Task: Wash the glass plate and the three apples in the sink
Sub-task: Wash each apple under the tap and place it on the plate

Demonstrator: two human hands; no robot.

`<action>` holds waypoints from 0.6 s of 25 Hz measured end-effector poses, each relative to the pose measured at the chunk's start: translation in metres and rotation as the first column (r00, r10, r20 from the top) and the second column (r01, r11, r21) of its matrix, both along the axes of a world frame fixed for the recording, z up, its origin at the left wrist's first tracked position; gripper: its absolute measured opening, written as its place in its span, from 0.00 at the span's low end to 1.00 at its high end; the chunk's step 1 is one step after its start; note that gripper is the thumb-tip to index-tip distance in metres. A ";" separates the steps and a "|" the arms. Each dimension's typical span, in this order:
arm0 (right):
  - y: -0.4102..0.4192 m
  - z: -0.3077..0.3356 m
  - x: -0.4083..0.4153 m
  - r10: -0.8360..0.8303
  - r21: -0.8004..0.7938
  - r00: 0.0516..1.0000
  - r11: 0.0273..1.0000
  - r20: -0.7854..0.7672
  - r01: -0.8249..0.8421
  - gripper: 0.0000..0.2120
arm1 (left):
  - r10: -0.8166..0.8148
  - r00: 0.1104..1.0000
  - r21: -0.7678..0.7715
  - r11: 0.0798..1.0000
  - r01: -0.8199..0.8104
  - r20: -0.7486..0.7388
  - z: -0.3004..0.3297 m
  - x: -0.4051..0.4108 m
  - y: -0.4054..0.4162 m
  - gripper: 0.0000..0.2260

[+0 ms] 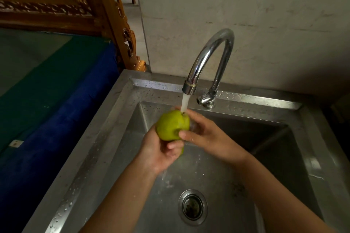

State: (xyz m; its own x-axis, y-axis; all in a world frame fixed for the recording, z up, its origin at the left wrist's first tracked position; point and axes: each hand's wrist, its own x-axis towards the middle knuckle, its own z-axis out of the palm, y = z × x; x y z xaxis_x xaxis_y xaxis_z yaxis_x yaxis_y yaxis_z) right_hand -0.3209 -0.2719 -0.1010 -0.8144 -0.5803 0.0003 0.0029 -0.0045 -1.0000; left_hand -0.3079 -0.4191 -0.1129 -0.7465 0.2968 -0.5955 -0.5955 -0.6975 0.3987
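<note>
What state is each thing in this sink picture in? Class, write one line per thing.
Curved chrome tap: running, water falling onto the apple.
Round green apple: held under the stream, wet.
Left hand: grips the apple from below.
Right hand: fingers curled on the apple's side.
Stainless steel sink: wet, speckled with drops.
Round metal drain: unplugged.

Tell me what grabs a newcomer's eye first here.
The round green apple at centre, gripped by the left hand from below and the right hand from the right. White water pours onto it from the curved chrome faucet above the steel sink, whose round drain sits below.
</note>
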 end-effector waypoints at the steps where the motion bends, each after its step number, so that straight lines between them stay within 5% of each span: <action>1: 0.002 0.000 -0.001 0.004 -0.023 1.000 1.000 0.003 -0.004 0.21 | -0.039 0.999 -0.020 0.999 0.039 -0.006 0.003 -0.002 0.001 0.20; 3: 0.003 -0.002 -0.003 -0.102 0.010 0.993 0.995 0.060 0.101 0.20 | -0.101 0.993 -0.266 0.961 0.080 -0.068 0.003 -0.006 0.004 0.25; 6: -0.002 -0.004 -0.007 -0.304 0.225 0.952 0.930 0.020 0.292 0.14 | -0.239 0.939 -0.732 0.681 -0.020 -0.248 0.003 -0.003 0.010 0.19; 8: -0.004 -0.005 -0.008 -0.324 0.324 0.945 0.889 -0.053 0.323 0.17 | -0.265 0.923 -0.778 0.626 -0.056 -0.280 0.002 -0.001 0.011 0.19; 15: -0.008 -0.005 -0.006 -0.215 0.117 0.974 0.972 0.071 0.206 0.16 | -0.148 0.981 -0.605 0.795 0.040 -0.128 0.006 -0.005 0.003 0.26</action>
State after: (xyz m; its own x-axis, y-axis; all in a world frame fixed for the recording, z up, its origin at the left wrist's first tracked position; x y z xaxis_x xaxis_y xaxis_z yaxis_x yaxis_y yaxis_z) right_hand -0.3272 -0.2798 -0.1063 -0.9126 -0.3891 -0.1260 0.0964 0.0947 -0.9908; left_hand -0.3124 -0.4160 -0.1066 -0.8341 -0.0042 -0.5516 -0.5358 -0.2322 0.8118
